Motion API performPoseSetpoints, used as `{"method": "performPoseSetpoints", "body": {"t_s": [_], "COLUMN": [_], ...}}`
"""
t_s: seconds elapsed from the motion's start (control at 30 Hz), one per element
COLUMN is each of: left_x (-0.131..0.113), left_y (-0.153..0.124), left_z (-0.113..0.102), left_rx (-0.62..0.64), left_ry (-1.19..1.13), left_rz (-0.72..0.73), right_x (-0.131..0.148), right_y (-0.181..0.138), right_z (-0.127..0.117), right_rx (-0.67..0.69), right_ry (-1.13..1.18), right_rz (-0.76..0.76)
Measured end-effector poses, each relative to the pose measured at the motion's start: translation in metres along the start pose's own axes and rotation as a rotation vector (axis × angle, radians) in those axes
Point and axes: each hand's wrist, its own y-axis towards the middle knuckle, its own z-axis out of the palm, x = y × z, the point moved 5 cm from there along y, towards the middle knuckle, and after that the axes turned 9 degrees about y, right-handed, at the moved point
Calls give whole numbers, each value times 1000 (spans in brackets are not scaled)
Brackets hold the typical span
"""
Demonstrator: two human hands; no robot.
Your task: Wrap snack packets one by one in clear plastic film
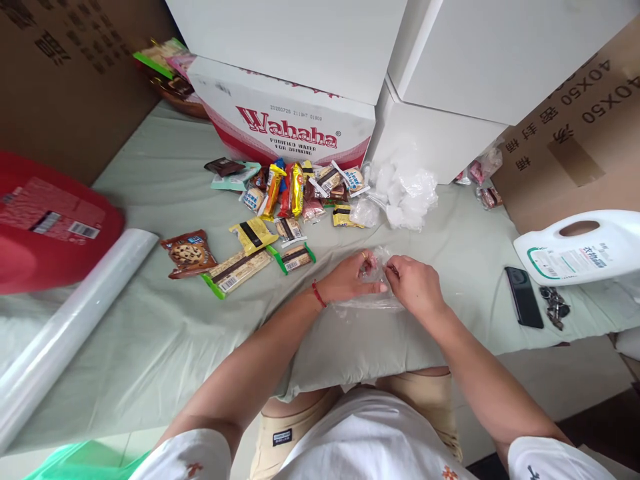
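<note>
Above the near edge of the cloth-covered table, a thin clear plastic bag point(367, 303) spreads between my two hands. My left hand point(350, 277), with a red bracelet at its wrist, has its fingers curled into the bag's film and its thumb stretched toward the right. My right hand point(417, 283) pinches the bag's upper edge close beside it. Left of my hands lie a small biscuit pack with green ends point(295, 258), a long wafer bar point(243, 272), a yellow packet point(253, 234) and a brown cookie packet point(188, 253).
Behind them sit a heap of wrapped snacks point(295, 190) and crumpled white plastic bags point(405, 190), against a Wahaba-style water carton point(285, 120). A plastic film roll point(80, 327) and red container point(55, 227) stand left. A white jug point(580, 247) and phone point(523, 297) lie right.
</note>
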Motion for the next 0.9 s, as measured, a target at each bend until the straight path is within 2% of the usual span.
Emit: {"method": "performPoseSetpoints", "body": {"t_s": [0.07,0.13,0.2,0.33,0.4,0.5,0.6,0.67,0.73,0.8,0.9], "left_x": [4,9,15,27,29,29,27,27,27,30,30], "left_y": [2,4,6,7,7,7,5,4,5,7,3], "left_z": [-2,-4,-7,-17,-19,-19,-20,-22,-22,-22,-26], "left_rx": [-65,-83,-114,-331,-383,-390,-427,-451,-453,-445,-537], "left_ry": [34,-29,-146,-257,-225,-106,8,76,123,132,189], "left_rz": [-20,-41,-77,-150,-152,-134,-140,-148,-159,-180,-162], "right_x": [-4,-16,-37,-88,-110,-141,-166,-169,-149,-110,-40], "right_y": [-1,-5,-12,-31,-38,-38,-27,-21,-22,-34,-67], "right_z": [-2,-7,-12,-15,-13,-9,-10,-21,-37,-47,-38], "right_rx": [-15,-56,-117,-232,-243,-237,-277,-393,-554,-650,-565], "right_ry": [145,383,627,939,998,1004,889,662,393,215,160], "right_rz": [7,54,166,406,490,576,601,531,349,85,-320]}}
